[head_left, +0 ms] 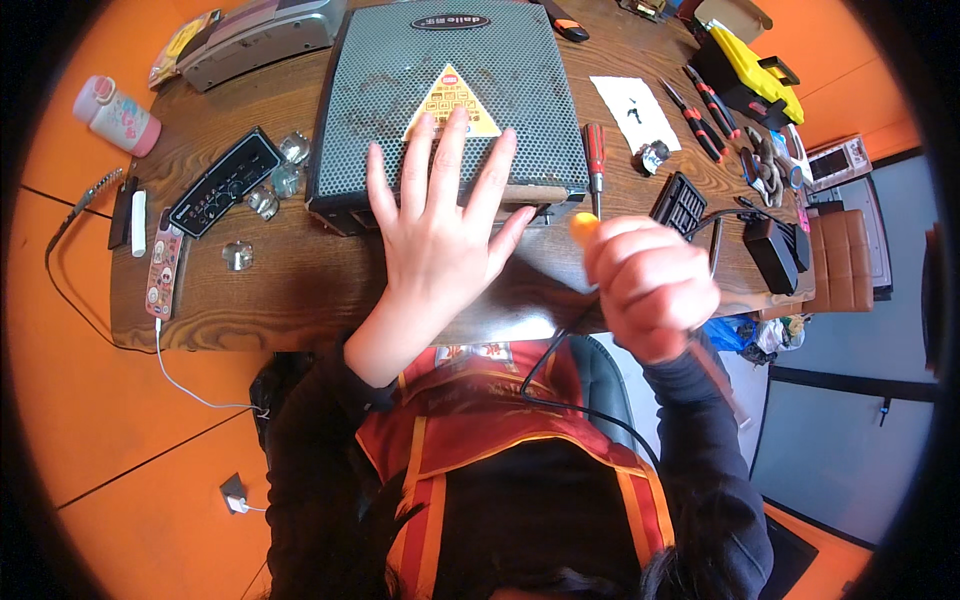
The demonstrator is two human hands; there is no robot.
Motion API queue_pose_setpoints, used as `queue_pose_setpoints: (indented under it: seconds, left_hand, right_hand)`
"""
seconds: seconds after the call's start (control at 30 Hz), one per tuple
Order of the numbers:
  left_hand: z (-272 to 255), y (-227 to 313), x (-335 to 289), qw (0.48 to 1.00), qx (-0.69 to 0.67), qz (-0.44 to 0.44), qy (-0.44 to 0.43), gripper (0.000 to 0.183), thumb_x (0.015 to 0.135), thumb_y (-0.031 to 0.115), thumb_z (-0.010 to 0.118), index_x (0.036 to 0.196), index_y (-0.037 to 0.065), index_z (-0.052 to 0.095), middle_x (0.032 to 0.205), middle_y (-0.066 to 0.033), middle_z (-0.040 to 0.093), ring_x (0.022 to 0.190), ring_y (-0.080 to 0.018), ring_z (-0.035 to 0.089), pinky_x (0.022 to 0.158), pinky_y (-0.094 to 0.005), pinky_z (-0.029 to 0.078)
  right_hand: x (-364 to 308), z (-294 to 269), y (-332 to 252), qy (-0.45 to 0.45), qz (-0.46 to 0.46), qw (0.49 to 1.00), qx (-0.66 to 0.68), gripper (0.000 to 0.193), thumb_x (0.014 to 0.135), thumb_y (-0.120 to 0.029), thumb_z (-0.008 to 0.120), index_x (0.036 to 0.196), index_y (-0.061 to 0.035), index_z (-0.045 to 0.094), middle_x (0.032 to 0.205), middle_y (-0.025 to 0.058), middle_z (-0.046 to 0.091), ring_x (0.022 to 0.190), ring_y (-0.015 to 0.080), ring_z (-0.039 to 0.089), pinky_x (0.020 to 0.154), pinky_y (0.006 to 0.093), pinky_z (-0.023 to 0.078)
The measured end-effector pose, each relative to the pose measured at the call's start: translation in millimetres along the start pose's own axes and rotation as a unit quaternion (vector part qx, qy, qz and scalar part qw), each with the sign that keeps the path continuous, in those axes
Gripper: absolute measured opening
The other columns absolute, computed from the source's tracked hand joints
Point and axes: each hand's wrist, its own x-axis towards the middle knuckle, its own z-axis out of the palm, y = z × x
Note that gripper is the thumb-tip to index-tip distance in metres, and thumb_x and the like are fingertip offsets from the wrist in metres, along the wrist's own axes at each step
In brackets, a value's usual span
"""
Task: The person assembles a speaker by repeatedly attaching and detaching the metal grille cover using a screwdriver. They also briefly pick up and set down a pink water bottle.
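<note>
My left hand [435, 230] lies with fingers spread on the front grille of a grey speaker box [380, 70], its fingertips by a yellow triangular sticker [452, 105]. My right hand [652, 285] is closed in a fist to the right of the box, raised near the table's front edge. From the fist's upper left pokes the orange end of a screwdriver [583, 228]; its thin shaft, smeared by motion, sticks out beyond the wrist. The fingers hide most of its handle. A red-and-black screwdriver [595, 155] lies on the wooden table against the box's right side.
At left are a black control panel [228, 182], clear knobs [238, 256], a power strip [163, 275] and a pink bottle [118, 118]. Rightward lie pliers [695, 120], a white paper [632, 112], a black pedal [681, 203] with a cable, and a yellow-black toolbox [745, 75].
</note>
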Motion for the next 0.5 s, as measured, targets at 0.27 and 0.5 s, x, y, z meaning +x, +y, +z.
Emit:
queue_pose_setpoints:
  seconds: [0.27,0.5]
  left_hand:
    - [7.6,0.6,-10.4,0.999,0.035,0.004,-0.041,0.065,0.072,0.039,0.066,0.132,0.031,0.042,0.141,-0.0045,0.034,0.132,-0.0267,0.026,0.099,-0.0647,0.007]
    - [8.0,-0.8,-10.1,0.998,0.023,0.013,-0.052,0.062,0.074,0.036,0.064,0.132,0.029,0.042,0.137,-0.0055,0.038,0.13,-0.0246,0.03,0.099,-0.0646,0.006]
  right_hand:
    - [4.0,-11.8,11.4,-0.013,0.042,0.999,-0.017,0.042,0.088,-0.023,0.054,0.055,-0.0007,0.043,0.053,0.0074,0.044,0.044,0.0224,0.045,0.045,0.0343,0.043]
    - [8.5,-7.6,26.7,-0.042,0.025,0.992,-0.116,0.047,0.092,-0.029,0.048,0.053,-0.0033,0.039,0.049,0.0055,0.044,0.043,0.0194,0.044,0.045,0.0327,0.042]
